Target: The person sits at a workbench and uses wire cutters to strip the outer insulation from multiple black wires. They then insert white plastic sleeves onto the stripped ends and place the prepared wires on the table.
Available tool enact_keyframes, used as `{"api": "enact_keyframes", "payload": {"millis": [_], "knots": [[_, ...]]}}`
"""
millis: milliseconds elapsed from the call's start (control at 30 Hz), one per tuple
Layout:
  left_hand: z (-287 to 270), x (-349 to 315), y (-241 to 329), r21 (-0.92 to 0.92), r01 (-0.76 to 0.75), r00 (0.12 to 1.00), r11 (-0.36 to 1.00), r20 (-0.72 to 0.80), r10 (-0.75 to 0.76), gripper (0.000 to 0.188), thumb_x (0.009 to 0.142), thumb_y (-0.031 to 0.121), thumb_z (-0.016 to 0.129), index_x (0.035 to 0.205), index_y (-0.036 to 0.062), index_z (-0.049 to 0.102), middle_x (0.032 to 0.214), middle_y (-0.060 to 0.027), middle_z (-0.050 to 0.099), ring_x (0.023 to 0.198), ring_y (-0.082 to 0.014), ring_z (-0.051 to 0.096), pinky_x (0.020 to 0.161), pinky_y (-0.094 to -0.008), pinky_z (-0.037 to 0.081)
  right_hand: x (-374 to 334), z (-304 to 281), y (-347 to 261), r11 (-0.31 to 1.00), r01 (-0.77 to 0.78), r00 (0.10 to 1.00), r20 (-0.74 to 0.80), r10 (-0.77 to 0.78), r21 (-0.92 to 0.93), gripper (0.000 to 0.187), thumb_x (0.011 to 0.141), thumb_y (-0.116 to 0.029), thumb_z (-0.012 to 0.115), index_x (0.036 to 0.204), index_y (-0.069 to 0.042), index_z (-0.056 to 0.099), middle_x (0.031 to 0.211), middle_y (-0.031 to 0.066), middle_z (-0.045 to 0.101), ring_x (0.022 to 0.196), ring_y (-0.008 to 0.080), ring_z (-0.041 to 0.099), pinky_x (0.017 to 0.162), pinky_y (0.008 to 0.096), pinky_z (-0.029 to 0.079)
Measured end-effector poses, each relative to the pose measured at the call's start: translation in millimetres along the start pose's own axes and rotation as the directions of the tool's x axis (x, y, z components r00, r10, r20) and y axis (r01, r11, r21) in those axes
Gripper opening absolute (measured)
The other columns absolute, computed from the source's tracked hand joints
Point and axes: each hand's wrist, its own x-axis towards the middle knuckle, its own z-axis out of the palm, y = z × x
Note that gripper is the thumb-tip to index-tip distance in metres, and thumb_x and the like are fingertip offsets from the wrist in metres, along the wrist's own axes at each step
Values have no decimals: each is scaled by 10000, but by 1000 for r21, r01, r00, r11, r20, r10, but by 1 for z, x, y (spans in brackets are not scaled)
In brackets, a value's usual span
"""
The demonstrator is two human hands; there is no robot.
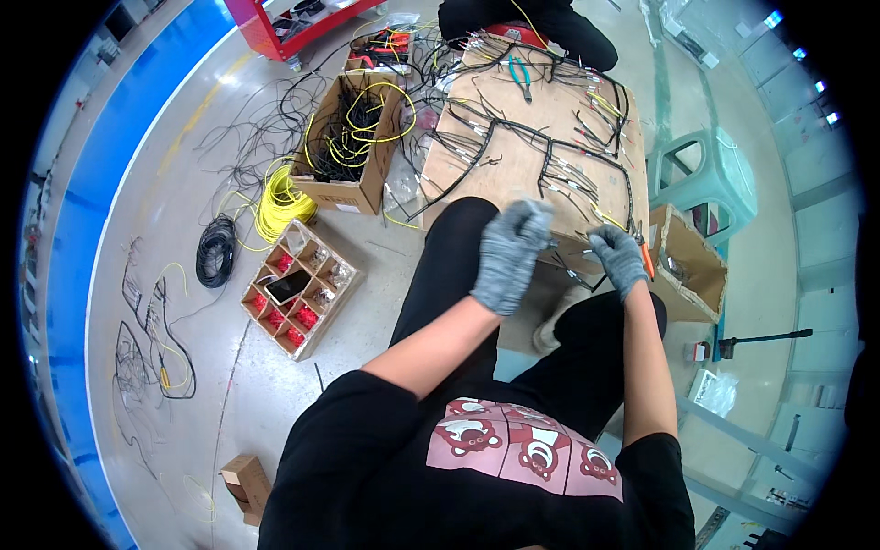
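Observation:
My left hand (510,261), in a grey knit glove, is raised over the near left edge of the wooden board (513,197). Its fingers are curled and smeared by motion, so whether they hold anything is hidden. At the board's near right corner, my gloved right hand (620,259) has its fingers pinched on a thin wire (587,252). Beside that hand is an orange-handled tool (647,260). A black branched wire harness (522,131) with many stripped, tagged ends lies across the board. Farther back lie teal-handled pliers (520,77).
Left of the board stand a carton of black cables (378,183), a yellow wire coil (280,206), a black coil (215,251) and a divided box (323,332) of small red parts with a phone on it. To the right are a green stool (729,183) and an open carton (687,298). Another person (587,41) sits opposite.

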Motion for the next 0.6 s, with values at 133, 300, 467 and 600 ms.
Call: {"api": "enact_keyframes", "payload": {"millis": [133,300,467,600], "knots": [[-48,0,57,183,-74,945,980,-301,128,139,872,125,549,975,39,589,779,27,495,653,-50,423,598,-190,390,33,10,-55,984,174,985,2,-174,44,175,822,-142,598,930,-9,632,859,104,654,751,145,597,712,268,470],[-117,11,50,59,-101,911,993,-396,116,163,848,115,588,1005,69,593,762,33,520,630,-38,448,542,-171,390,99,54,-81,960,279,960,47,-277,-21,177,814,-165,594,931,-40,638,849,113,653,751,199,613,717,295,476],[-136,34,49,126,44,925,991,-379,7,152,831,110,615,966,53,578,715,9,533,593,-57,481,514,-182,403,162,107,-85,917,386,921,96,-378,-98,184,796,-186,595,916,-53,641,876,145,644,810,264,618,737,330,475],[-146,57,39,170,123,929,978,-365,-54,115,839,142,609,933,76,602,726,31,530,569,-36,430,491,-169,349,198,136,-96,906,369,925,181,-335,-207,194,801,-173,573,950,-63,628,910,146,637,845,290,606,766,349,467]]}}
